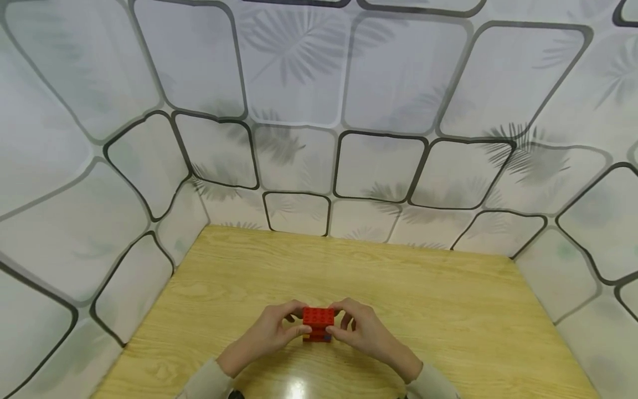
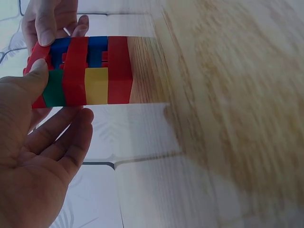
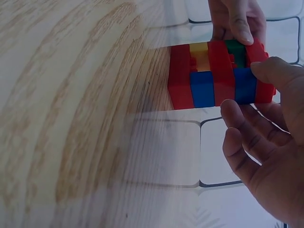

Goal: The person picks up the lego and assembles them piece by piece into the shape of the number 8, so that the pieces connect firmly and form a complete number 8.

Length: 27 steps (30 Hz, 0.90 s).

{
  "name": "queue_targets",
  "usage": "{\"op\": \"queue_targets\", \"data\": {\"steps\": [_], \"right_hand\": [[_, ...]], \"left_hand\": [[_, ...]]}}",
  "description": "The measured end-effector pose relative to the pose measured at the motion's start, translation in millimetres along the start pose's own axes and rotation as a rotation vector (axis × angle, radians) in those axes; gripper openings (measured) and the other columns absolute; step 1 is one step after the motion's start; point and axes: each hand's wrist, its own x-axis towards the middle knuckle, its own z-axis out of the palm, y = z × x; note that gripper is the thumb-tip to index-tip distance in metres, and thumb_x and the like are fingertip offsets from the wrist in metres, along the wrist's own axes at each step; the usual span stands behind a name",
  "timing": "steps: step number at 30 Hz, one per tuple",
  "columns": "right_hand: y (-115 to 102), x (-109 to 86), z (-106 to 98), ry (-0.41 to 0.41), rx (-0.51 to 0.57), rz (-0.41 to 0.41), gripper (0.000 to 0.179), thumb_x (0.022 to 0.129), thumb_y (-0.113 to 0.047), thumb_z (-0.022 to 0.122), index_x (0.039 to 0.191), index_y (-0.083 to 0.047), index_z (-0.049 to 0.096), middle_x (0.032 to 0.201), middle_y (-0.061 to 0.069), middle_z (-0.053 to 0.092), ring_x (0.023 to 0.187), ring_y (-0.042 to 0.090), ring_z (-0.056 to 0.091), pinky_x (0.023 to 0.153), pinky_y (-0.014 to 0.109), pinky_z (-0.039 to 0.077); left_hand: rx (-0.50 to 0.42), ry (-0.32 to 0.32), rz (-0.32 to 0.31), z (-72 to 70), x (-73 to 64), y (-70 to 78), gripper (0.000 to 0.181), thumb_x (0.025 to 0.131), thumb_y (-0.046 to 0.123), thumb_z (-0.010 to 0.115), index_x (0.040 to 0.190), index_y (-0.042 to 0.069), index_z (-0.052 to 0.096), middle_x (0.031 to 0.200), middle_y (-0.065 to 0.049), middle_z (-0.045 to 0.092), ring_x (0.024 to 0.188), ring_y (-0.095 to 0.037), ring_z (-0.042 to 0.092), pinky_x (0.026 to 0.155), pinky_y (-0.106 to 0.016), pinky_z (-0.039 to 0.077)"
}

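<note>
A small tower of toy building bricks (image 1: 318,316) stands on the wooden table. Red bricks form its bottom, middle and top layers. Between them sit a yellow brick (image 2: 97,86) and a green brick (image 2: 54,89) on one side, with a lower blue brick (image 3: 202,89) and an upper blue brick (image 3: 245,86) on the other. My left hand (image 1: 271,331) pinches the left end of the top red brick, thumb on the near face. At the opposite end, my right hand (image 1: 368,332) grips the same brick between thumb and fingers.
The wood-grain table (image 1: 319,271) extends beyond and to both sides of the hands. A pale patterned wall covering (image 1: 299,160) rises along its back and sides. Light reflects off the tabletop near the front.
</note>
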Motion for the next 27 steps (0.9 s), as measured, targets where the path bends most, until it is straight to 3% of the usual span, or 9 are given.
{"op": "queue_targets", "data": {"steps": [15, 27], "right_hand": [[2.2, -0.3, 0.7, 0.002, 0.007, -0.018, 0.034, 0.091, -0.03, 0.074, 0.122, -0.02, 0.063, 0.109, -0.005, 0.067, 0.074, 0.003, 0.06, 0.057, 0.023, 0.053], [0.8, -0.7, 1.4, 0.006, 0.036, 0.032, 0.035, 0.092, -0.031, 0.073, 0.124, -0.022, 0.062, 0.108, -0.005, 0.066, 0.073, 0.005, 0.06, 0.058, 0.026, 0.053]], "left_hand": [[-0.011, -0.073, -0.038, -5.4, 3.3, -0.9, 0.023, 0.092, 0.033, 0.072, 0.113, 0.025, 0.064, 0.104, 0.007, 0.073, 0.092, -0.01, 0.07, 0.075, -0.031, 0.057], [-0.041, -0.031, -0.099, 0.6, -1.8, -3.7, 0.033, 0.09, 0.035, 0.074, 0.119, 0.022, 0.065, 0.106, 0.004, 0.074, 0.093, -0.012, 0.07, 0.076, -0.03, 0.058]]}}
